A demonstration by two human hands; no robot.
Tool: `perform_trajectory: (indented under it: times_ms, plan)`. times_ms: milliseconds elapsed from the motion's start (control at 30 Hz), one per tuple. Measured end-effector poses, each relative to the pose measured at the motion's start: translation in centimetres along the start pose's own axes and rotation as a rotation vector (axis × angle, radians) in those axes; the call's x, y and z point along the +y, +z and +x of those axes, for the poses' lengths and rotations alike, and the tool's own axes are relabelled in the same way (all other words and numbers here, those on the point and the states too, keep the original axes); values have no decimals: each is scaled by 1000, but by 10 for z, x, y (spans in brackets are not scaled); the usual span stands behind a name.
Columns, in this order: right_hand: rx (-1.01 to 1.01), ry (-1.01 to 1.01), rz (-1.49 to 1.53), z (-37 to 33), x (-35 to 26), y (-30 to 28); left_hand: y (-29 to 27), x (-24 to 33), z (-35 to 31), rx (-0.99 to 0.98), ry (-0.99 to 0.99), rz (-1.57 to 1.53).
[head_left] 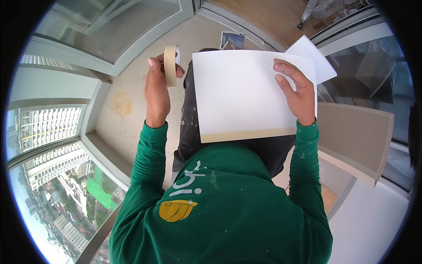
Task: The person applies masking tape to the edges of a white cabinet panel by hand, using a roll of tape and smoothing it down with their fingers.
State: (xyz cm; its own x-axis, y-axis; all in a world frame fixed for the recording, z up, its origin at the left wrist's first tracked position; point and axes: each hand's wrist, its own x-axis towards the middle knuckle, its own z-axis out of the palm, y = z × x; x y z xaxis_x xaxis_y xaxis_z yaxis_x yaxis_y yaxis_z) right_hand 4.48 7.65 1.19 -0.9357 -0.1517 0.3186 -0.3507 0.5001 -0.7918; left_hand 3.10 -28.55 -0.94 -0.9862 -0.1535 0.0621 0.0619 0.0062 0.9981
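Note:
Across my lap lies a white rectangular panel (241, 92), with a strip of cream masking tape (246, 134) along its near edge. My left hand (157, 94) is off the panel's left side, closed on a roll of masking tape (170, 67). The roll stands on edge, with fingers through its core. Over the panel's right side is my right hand (300, 92), with thumb and fingers apart and slightly bent. It holds nothing visible, and whether its palm edge presses on the panel I cannot tell.
A second white panel (324, 64) sticks out beyond the first at the far right. A printed picture sheet (233, 41) lies on the tiled floor ahead. Right of me stands a beige board (356, 136). Windows (52, 176) line the left, and a framed glass door (118, 35) stands far left.

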Motion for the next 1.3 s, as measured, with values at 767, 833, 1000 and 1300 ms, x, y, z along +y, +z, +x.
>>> perform_trajectory:
  times_ms: [767, 833, 1000, 1300]
  plan:
    - [-103, -25, 434, -17, -14, -25, 35, 61, 19, -465, 95, -18]
    - [75, 176, 672, -18, -10, -50, 10, 43, 11, -232, 17, 74]
    - [424, 475, 135, -24, 69, -124, -7, -5, -18, -68, -223, 185]
    - [210, 719, 306, -50, 149, -129, 7, -29, -31, -120, -344, 236]
